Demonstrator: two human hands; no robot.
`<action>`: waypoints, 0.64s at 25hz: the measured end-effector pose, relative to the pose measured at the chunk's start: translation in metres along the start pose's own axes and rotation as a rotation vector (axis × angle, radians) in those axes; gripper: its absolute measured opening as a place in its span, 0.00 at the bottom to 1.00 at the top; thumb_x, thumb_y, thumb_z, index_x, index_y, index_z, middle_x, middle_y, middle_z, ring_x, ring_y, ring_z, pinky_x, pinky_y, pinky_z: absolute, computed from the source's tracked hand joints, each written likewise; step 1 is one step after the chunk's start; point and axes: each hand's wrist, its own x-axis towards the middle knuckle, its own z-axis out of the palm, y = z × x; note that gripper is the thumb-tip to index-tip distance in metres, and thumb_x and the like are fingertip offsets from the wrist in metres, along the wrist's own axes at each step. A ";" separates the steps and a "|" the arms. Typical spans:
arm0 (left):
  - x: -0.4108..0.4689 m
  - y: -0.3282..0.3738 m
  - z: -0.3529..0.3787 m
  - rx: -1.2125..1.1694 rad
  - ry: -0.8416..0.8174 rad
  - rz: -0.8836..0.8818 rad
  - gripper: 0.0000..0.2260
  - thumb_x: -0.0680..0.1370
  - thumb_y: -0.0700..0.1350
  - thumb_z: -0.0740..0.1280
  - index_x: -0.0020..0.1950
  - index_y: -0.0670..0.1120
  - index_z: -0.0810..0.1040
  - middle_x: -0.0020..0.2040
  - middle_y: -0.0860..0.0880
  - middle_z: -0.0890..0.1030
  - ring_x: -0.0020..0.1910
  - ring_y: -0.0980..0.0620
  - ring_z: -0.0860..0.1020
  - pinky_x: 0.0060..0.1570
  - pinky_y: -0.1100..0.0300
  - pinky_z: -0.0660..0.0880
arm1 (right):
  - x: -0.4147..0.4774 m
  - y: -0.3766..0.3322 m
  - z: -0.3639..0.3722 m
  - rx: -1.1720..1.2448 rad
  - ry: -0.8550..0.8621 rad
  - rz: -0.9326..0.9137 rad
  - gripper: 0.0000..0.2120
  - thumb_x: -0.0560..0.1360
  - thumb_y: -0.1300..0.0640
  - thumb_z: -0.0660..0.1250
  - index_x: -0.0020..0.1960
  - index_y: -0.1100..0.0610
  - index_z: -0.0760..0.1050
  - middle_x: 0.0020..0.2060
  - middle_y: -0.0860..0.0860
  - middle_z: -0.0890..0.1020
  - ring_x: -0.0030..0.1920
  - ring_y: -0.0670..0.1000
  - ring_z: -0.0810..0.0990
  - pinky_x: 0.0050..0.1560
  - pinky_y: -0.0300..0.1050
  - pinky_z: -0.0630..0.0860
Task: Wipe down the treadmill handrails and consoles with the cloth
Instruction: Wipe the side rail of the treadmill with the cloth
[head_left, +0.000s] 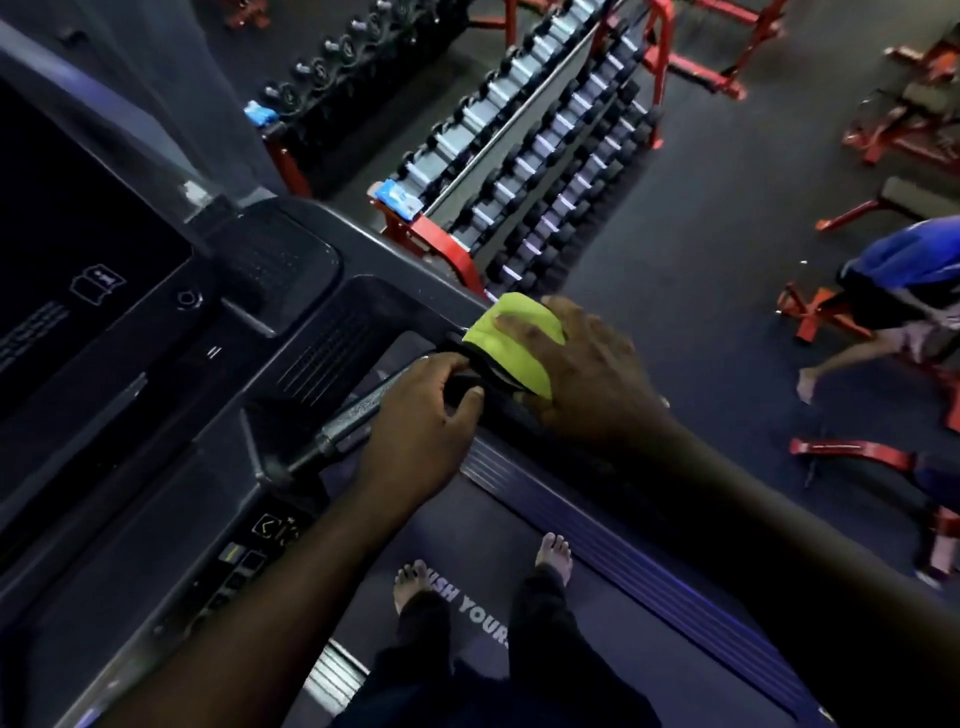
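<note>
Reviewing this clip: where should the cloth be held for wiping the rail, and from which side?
Across its top, from above: the cloth is draped over the rail, so fingers and thumb curl down either side, as the right hand does. The left hand grips the bar beside it.

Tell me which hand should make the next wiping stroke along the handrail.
Right. The right hand holds the yellow cloth wrapped over the handrail; the left hand grips the metal bar beside it, without cloth.

Hidden: handrail (441, 319) stretch under my cloth (511, 332) and right hand (587, 374). Cropped at frame's left: screen (78, 249), print (31, 332) unreadable.
</note>
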 end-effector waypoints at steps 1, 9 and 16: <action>0.000 -0.004 0.006 0.074 -0.014 0.006 0.24 0.81 0.52 0.67 0.74 0.43 0.76 0.73 0.46 0.77 0.73 0.48 0.73 0.73 0.57 0.66 | 0.008 -0.002 0.012 -0.069 0.024 -0.054 0.39 0.77 0.32 0.65 0.83 0.42 0.57 0.84 0.53 0.56 0.79 0.62 0.63 0.72 0.64 0.65; -0.001 -0.012 0.026 0.261 -0.026 0.031 0.31 0.83 0.46 0.67 0.83 0.39 0.62 0.85 0.42 0.58 0.85 0.44 0.53 0.80 0.56 0.39 | -0.001 0.045 0.059 -0.065 0.159 -0.331 0.31 0.85 0.46 0.61 0.85 0.52 0.57 0.84 0.50 0.59 0.84 0.53 0.58 0.78 0.52 0.63; 0.016 -0.014 0.032 0.185 0.075 -0.002 0.29 0.82 0.43 0.68 0.82 0.40 0.65 0.84 0.43 0.61 0.84 0.45 0.55 0.83 0.43 0.49 | 0.034 0.007 0.038 -0.037 0.056 -0.218 0.29 0.85 0.42 0.54 0.84 0.49 0.58 0.83 0.48 0.60 0.81 0.58 0.62 0.65 0.59 0.73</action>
